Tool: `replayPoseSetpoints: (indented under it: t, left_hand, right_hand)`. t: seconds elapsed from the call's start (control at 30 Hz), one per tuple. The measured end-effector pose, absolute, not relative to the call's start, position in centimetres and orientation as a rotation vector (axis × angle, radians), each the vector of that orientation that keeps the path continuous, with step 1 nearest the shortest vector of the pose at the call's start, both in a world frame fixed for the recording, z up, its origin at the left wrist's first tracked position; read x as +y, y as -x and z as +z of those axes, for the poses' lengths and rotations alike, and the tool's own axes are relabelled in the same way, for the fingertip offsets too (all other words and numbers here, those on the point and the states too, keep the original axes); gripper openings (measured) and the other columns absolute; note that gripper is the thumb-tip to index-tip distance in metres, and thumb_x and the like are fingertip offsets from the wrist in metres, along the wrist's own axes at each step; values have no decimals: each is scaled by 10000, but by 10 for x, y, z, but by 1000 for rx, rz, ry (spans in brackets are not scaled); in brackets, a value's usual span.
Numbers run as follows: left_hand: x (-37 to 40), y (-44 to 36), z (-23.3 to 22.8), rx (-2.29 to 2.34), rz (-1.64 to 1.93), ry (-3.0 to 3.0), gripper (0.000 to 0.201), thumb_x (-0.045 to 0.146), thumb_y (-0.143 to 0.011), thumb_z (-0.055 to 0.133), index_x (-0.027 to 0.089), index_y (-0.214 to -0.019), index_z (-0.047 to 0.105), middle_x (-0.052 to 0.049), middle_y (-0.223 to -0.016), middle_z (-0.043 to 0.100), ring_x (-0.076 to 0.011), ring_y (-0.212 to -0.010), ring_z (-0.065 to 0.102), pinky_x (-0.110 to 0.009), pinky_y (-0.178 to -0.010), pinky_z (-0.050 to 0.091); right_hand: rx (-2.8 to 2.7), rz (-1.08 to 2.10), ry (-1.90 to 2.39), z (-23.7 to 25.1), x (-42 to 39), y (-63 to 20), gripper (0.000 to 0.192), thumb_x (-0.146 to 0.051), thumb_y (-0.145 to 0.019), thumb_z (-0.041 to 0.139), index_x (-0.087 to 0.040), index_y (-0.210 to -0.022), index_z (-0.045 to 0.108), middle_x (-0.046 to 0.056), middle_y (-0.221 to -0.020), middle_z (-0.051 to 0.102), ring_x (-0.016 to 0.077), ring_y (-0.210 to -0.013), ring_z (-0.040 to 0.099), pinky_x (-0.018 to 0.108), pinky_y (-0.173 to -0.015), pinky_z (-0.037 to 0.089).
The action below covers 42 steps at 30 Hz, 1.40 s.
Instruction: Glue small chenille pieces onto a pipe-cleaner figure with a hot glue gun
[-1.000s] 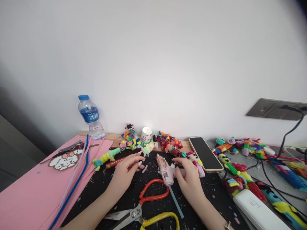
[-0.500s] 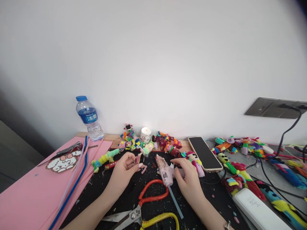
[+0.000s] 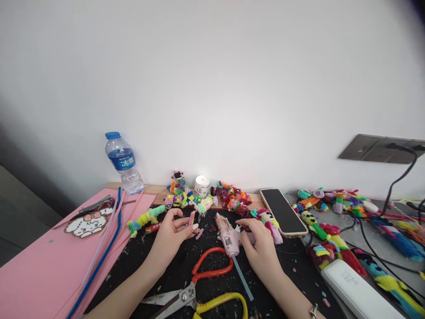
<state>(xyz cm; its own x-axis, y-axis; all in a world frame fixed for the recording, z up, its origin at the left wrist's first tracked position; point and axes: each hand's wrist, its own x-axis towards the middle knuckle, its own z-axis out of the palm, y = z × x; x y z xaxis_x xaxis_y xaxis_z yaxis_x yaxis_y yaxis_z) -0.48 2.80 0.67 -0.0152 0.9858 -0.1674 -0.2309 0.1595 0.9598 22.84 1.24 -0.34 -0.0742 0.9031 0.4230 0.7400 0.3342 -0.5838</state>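
My left hand (image 3: pixel 170 235) holds a small pink-and-yellow fuzzy piece (image 3: pixel 192 217) between thumb and fingers, above the black mat (image 3: pixel 159 270). A short pink strip (image 3: pixel 199 234) shows by the thumb tip. On the right, my right hand (image 3: pixel 260 243) has its fingers curled round the handle of a pale pink glue gun (image 3: pixel 229 237), which rests on the mat with its browned nozzle pointing away. A bluish glue stick (image 3: pixel 243 279) sticks out of its back. Scissors (image 3: pixel 189 292) with one red and one yellow handle lie open in front of my hands.
Several pipe-cleaner dolls (image 3: pixel 232 197) lie along the back, around a white cup-shaped thing (image 3: pixel 202 185). A phone (image 3: pixel 283 212), power bank (image 3: pixel 360 290) and cables (image 3: pixel 365 239) are at right. Pink sheets (image 3: pixel 29 266), pipe cleaners (image 3: pixel 113 243) and a bottle (image 3: pixel 122 161) are at left.
The fingers of my left hand have loosened and spread slightly, and the small piece has turned in them. My right hand and the glue gun stay in place.
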Motion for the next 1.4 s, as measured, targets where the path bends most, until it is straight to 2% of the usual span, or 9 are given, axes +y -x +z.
replayPoseSetpoints:
  t: [0.1,0.2,0.37,0.6,0.73,0.83,1.0,1.4]
  left_hand:
    - [29,7,5,1184,1240,-1003,390,296,-617,730,214,-713,360,50,-693,622,-147,-663,649,-244,-620,490]
    - [29,8,3,1239,1251,-1108,260,291,-632,702,189,-668,466,54,-627,564,-132,-668,605,-231,-634,483]
    - [27,8,6,1258,1229,-1106,217,323,-618,713,170,-707,587,14,-697,616,-153,-703,605,-273,-690,504]
    - [28,10,4,1287,1226,-1111,246,349,-628,718,166,-782,658,-35,-810,695,-203,-799,648,-321,-755,527]
    - [27,11,2,1363,1185,-1254,261,296,-670,686,179,-902,665,-57,-905,718,-224,-854,670,-338,-810,516]
    - [25,9,1,1381,1121,-1373,285,248,-704,635,196,-984,653,-64,-1024,699,-209,-812,685,-340,-795,525]
    - [23,7,-5,1380,1065,-1494,361,203,-679,617,212,-1039,644,-87,-1287,557,-178,-756,684,-334,-730,556]
    - [23,7,-6,1366,1103,-1503,327,190,-661,611,219,-984,658,-93,-1273,555,-170,-690,688,-351,-730,564]
  right_hand:
    - [-1854,285,1454,-4,13,-229,244,-134,-810,422,-195,-965,600,67,-958,649,234,-928,578,404,-822,416]
    - [-1856,281,1458,-4,13,-229,248,-132,-805,423,-196,-964,603,68,-956,650,234,-924,581,403,-817,417]
    - [-1859,281,1468,-3,12,-228,253,-130,-810,419,-191,-972,603,74,-954,651,235,-916,582,413,-820,418]
    - [-1857,266,1457,-3,12,-228,251,-129,-808,430,-197,-973,606,68,-947,658,232,-908,594,402,-814,434]
    - [-1858,269,1460,-3,12,-229,246,-128,-809,429,-194,-967,606,69,-938,660,231,-897,597,403,-809,435]
    - [-1854,273,1462,-4,12,-229,250,-127,-812,422,-190,-973,604,71,-938,659,229,-895,597,403,-809,435]
    - [-1856,265,1464,-4,13,-229,255,-127,-810,426,-188,-979,606,68,-942,660,229,-897,597,406,-810,436]
    - [-1861,215,1403,-4,11,-228,252,-120,-809,426,-196,-973,602,69,-940,659,227,-895,600,391,-798,447]
